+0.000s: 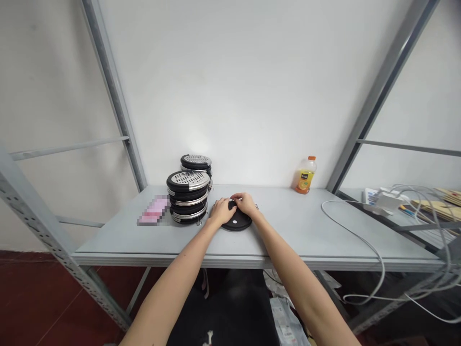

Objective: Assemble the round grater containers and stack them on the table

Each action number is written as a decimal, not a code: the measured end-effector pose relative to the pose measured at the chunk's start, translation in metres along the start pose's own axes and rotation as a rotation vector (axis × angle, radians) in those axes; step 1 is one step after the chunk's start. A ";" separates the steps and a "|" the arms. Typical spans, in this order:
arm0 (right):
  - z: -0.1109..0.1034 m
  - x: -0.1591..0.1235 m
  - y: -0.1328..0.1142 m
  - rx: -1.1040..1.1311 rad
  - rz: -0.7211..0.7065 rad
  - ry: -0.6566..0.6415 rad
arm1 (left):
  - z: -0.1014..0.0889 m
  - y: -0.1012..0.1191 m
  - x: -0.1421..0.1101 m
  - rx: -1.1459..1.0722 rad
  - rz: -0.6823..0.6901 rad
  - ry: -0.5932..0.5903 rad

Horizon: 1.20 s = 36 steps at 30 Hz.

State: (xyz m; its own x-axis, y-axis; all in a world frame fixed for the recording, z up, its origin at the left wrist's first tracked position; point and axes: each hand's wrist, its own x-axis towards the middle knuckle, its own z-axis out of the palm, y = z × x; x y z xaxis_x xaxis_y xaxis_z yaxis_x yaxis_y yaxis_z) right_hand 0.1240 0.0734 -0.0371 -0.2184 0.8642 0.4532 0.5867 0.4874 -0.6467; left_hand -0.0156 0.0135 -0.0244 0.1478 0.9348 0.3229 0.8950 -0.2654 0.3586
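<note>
A flat, round black case (236, 224) with a small white dot lies on the table before me. My left hand (220, 211) is bent over its left side, thumb pointing inward. From the far right side my right hand (245, 203) reaches over it, fingers curled down. The fingertips of both hands meet at a black raised part (231, 205) near the case's far edge, and they partly hide it. Left of my hands stands a stack of round black cases (188, 197) with silver rims and a perforated metal top. A second such stack (196, 162) is behind it.
A pink item (154, 210), blurred out, lies left of the stacks on the grey table (288, 235). An orange-capped juice bottle (306, 175) stands by the wall. A white cable (355, 234) runs over the right side. Metal posts (115, 91) frame the table.
</note>
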 end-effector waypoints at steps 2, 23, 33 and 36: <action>-0.002 -0.001 -0.001 -0.035 -0.017 -0.004 | 0.000 0.000 -0.001 0.010 0.007 0.002; -0.015 -0.018 -0.007 -0.339 -0.041 -0.051 | -0.008 0.007 -0.007 0.037 0.087 -0.020; -0.016 -0.016 -0.011 -0.330 -0.154 0.005 | -0.009 0.007 -0.007 0.013 0.082 -0.042; -0.015 -0.016 -0.010 -0.316 -0.165 0.000 | -0.009 0.006 -0.007 0.011 0.082 -0.043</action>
State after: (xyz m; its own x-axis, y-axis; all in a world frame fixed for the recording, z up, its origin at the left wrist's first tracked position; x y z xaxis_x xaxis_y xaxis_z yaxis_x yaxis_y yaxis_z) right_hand 0.1335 0.0530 -0.0290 -0.3301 0.7771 0.5358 0.7559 0.5576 -0.3431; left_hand -0.0148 0.0029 -0.0164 0.2383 0.9195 0.3125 0.8835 -0.3389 0.3233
